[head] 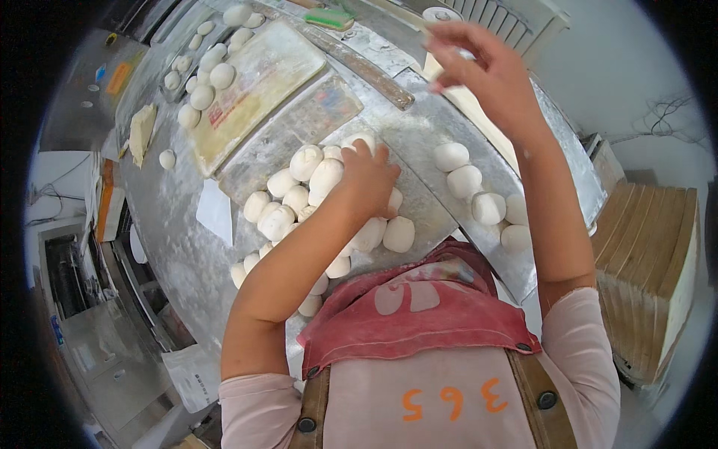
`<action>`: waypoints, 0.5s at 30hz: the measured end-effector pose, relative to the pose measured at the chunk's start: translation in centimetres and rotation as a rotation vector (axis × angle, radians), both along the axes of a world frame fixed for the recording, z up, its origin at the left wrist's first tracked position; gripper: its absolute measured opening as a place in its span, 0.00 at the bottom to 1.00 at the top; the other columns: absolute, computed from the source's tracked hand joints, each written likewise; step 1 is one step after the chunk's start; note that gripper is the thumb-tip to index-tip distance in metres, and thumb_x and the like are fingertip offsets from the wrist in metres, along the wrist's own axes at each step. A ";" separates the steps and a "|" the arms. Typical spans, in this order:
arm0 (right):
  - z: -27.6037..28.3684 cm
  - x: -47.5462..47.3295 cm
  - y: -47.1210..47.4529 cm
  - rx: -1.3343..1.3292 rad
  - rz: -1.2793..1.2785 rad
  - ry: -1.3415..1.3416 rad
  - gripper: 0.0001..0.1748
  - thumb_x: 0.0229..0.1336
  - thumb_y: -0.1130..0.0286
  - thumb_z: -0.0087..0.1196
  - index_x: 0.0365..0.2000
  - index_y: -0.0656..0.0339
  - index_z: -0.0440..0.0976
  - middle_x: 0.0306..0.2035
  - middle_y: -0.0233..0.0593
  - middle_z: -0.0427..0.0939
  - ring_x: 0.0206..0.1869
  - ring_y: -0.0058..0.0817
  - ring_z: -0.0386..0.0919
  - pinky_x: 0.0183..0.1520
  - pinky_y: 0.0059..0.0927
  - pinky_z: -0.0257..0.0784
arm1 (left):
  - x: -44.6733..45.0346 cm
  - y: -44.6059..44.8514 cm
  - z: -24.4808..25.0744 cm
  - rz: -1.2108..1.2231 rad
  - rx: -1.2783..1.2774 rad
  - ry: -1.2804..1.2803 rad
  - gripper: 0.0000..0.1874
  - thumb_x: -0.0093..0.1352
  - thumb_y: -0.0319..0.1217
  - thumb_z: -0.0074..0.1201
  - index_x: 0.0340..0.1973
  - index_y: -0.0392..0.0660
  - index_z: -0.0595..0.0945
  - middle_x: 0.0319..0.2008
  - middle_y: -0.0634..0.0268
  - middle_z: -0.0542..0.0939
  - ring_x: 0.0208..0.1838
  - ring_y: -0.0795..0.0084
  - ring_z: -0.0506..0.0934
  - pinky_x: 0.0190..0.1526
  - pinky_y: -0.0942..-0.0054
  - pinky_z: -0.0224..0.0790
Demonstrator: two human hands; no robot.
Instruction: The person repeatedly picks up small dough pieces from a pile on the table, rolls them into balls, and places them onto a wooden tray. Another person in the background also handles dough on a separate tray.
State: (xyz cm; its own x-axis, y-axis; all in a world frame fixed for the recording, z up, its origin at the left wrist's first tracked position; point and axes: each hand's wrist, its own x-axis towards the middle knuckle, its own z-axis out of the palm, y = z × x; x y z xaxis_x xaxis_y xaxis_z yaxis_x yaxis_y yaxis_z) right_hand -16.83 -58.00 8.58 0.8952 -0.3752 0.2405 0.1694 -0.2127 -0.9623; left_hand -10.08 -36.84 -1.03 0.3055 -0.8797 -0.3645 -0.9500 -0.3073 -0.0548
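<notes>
My left hand [367,179] lies over a heap of white dough balls [307,163] on the floured metal tabletop. Its fingers are spread and touch the balls; what lies under the palm is hidden. Raised above the far right side of the table, my right hand [477,70] is blurred, its fingers bent and apart, with no held thing plainly visible. Below that arm, a short row of dough balls [464,181] sits near the table's right edge. One more dough ball [399,234] rests by the front edge, close to my apron [415,314].
A yellowish floury board [269,84] lies at the back left with dough balls [202,96] along it. Beyond are a wooden stick [364,64] and a green brush [329,18]. A white scraper-like sheet [215,210] lies left. Stacked brown boards [645,236] stand right.
</notes>
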 end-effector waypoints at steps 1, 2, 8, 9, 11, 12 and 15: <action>-1.7 -1.1 -0.4 -0.020 -0.032 0.039 0.21 0.69 0.63 0.56 0.56 0.65 0.75 0.51 0.42 0.80 0.39 0.25 0.81 0.48 0.29 0.80 | 0.1 -0.1 -0.4 -0.005 0.015 0.042 0.33 0.50 0.51 0.74 0.49 0.51 0.85 0.57 0.54 0.74 0.58 0.43 0.71 0.54 0.42 0.72; -3.0 -2.5 -1.2 0.053 -0.080 0.089 0.21 0.67 0.64 0.58 0.55 0.67 0.75 0.50 0.43 0.80 0.39 0.26 0.82 0.46 0.28 0.80 | 0.4 -0.2 -0.7 -0.009 0.032 0.083 0.31 0.50 0.48 0.74 0.48 0.50 0.85 0.56 0.56 0.75 0.58 0.44 0.71 0.52 0.45 0.74; -11.8 -16.8 -8.6 0.015 -0.530 0.320 0.21 0.68 0.65 0.57 0.56 0.67 0.75 0.50 0.43 0.79 0.42 0.26 0.80 0.44 0.28 0.80 | 2.9 -0.3 -1.9 -0.006 -0.042 0.229 0.23 0.53 0.38 0.70 0.43 0.46 0.84 0.50 0.60 0.76 0.55 0.49 0.73 0.49 0.55 0.78; -13.3 -19.6 -9.6 -0.003 -0.597 0.348 0.21 0.68 0.65 0.57 0.55 0.68 0.75 0.50 0.45 0.79 0.42 0.27 0.81 0.42 0.28 0.81 | 3.5 -0.3 -2.1 0.012 -0.059 0.260 0.23 0.53 0.37 0.69 0.43 0.45 0.84 0.49 0.60 0.76 0.54 0.50 0.74 0.50 0.54 0.77; -15.8 -24.6 -10.7 0.063 -0.714 0.432 0.22 0.67 0.65 0.58 0.56 0.67 0.74 0.47 0.45 0.80 0.39 0.26 0.80 0.41 0.28 0.80 | 5.5 0.2 -2.1 0.103 -0.213 0.427 0.22 0.55 0.39 0.68 0.44 0.45 0.84 0.49 0.59 0.78 0.56 0.50 0.74 0.52 0.56 0.75; -17.1 -26.8 -10.9 0.030 -0.717 0.500 0.22 0.67 0.64 0.58 0.56 0.66 0.74 0.46 0.44 0.79 0.39 0.26 0.80 0.40 0.28 0.80 | 6.4 0.9 -2.0 0.149 -0.288 0.509 0.22 0.56 0.39 0.67 0.45 0.45 0.85 0.49 0.58 0.78 0.56 0.50 0.74 0.53 0.56 0.74; -19.2 -31.4 -10.8 -0.084 -0.734 0.651 0.23 0.67 0.63 0.59 0.58 0.64 0.73 0.44 0.42 0.79 0.37 0.25 0.79 0.39 0.28 0.79 | 8.8 1.8 3.1 -0.017 -0.558 0.571 0.21 0.59 0.39 0.66 0.44 0.42 0.82 0.44 0.57 0.78 0.50 0.55 0.76 0.53 0.61 0.70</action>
State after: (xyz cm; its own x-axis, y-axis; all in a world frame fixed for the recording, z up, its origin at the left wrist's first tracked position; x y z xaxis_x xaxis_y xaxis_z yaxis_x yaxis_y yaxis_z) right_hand -48.26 -68.81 -10.60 0.4138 -0.8952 -0.1654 -0.5897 -0.1252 -0.7979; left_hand -1.32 -35.08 2.02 0.1899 -0.9812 0.0348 -0.7895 -0.1315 0.5994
